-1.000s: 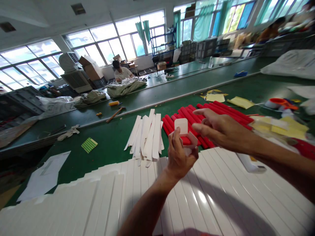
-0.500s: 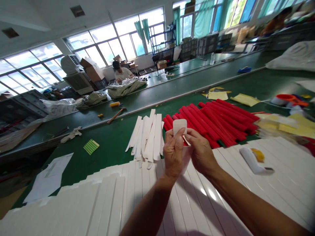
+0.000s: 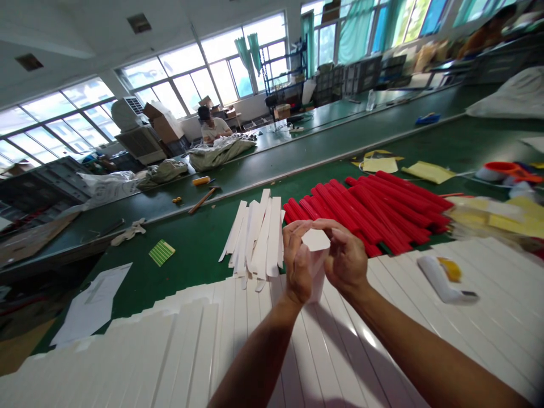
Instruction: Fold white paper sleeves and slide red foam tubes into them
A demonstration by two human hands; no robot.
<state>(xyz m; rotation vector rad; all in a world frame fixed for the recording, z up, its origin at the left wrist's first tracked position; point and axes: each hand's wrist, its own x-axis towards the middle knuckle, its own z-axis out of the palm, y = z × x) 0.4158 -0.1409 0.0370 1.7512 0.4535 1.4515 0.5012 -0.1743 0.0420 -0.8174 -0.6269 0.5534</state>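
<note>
Between my hands stands a slim white carton, roughly upright, its top end facing up and covered by a flap. My left hand wraps the carton's left side, fingers curled round its far top edge and the thumb near the front. From the right, my right hand cups it with bent fingers at the top edge. Below lie flat white cartons side by side in a wide layer. Just beyond my hands are a pile of red ribbed rods and a bunch of white strips.
A white and yellow tape dispenser rests on the cartons at right. Yellow papers, a green label sheet, a white paper sheet and a hammer lie on the green table. A person sits at the far table.
The carton's raised end flap has been folded down over the top. My hands have shifted from pinching at the flap to cupping the carton's upper sides.
</note>
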